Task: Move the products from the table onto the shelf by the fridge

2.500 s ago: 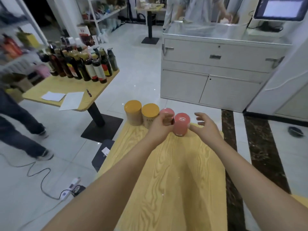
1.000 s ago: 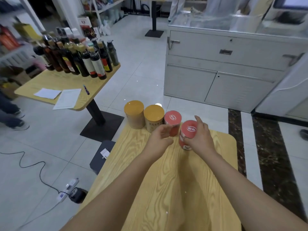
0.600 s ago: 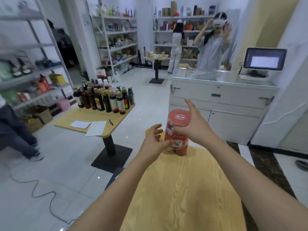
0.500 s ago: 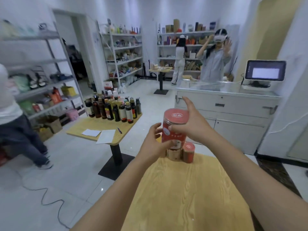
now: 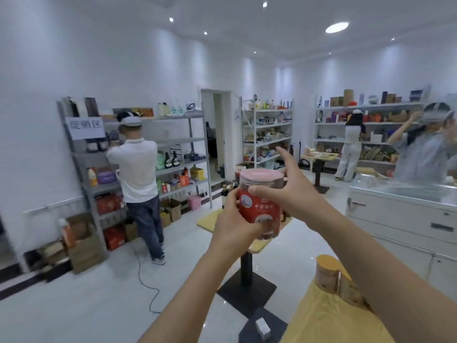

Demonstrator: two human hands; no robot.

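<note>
I hold a red jar (image 5: 259,206) with a pink lid up in front of me, above the floor. My left hand (image 5: 236,225) grips its lower left side, fingers curled round the bottom. My right hand (image 5: 288,185) holds its upper right side, thumb across the front and index finger pointing up. Two yellow-lidded jars (image 5: 329,273) stand on the wooden table (image 5: 329,320) at the lower right, partly hidden by my right forearm.
A second table (image 5: 210,220) with dark bottles stands behind the jar on a black pedestal base. Metal shelves (image 5: 183,142) line the left wall, where a person in a white shirt (image 5: 138,174) stands. A white counter (image 5: 405,214) is on the right, with more people beyond it.
My view has swung left and up from the table toward the shelves. The red jar has risen off the table, and my left hand now grips it too.
</note>
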